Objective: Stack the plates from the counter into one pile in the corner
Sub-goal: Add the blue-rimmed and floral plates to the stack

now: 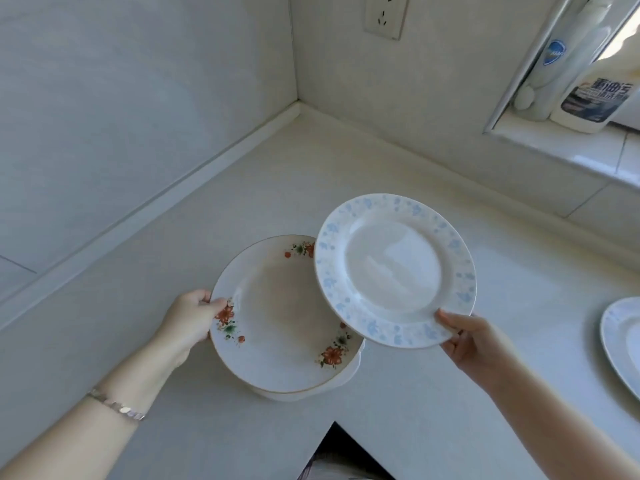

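Head view: left hand [194, 317] grips the left rim of the floral plate [277, 327], thumb on top. This round plate lies face up on a white dish [311, 393] on the counter [346, 168], near the corner. Right hand [474, 341] pinches the near rim of the blue plate [394, 271], which is face up, tilted toward the camera and overlaps the floral plate's right edge. Another plate [623, 341] lies at far right.

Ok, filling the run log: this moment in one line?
left hand grips floral plate | right hand grips blue-speckled plate over it | loose plate on counter
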{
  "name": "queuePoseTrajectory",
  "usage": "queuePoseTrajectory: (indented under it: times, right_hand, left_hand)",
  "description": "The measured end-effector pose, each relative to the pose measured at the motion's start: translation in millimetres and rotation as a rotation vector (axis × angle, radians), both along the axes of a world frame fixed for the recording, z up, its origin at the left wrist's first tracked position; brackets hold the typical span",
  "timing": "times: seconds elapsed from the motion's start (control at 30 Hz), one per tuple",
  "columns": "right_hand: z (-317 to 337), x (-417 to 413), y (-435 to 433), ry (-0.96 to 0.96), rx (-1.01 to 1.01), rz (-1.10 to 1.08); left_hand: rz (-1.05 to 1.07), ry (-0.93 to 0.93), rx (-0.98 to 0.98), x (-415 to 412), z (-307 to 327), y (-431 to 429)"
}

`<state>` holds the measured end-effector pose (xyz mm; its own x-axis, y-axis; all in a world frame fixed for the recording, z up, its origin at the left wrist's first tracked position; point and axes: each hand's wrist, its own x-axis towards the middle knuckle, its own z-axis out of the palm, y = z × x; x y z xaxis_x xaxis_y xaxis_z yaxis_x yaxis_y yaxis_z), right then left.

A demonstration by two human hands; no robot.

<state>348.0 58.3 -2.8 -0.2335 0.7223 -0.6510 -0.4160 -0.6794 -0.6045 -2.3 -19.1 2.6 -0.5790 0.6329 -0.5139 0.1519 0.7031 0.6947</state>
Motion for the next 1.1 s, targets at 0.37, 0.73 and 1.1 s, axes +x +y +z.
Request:
queuePoseTrajectory:
  times: [0.37, 0.73, 1.1]
  right_hand:
    - [6.6, -1.8, -9.8, -0.086, 0.021, 0.036]
    - [7.1, -44.9, -14.5, -0.252, 0.043, 0.188]
    - [4.8, -91.4, -35.2, -1.015, 0.463, 0.625]
  left_hand:
    - [-0.486, 0.882, -0.357, 11.3, 8.6, 12.7]
    - [0.201, -0.124, 0.323, 18.0, -23.8, 12.3]
    - [0.312, -0.26, 0.365, 16.2, -25.0, 17.1]
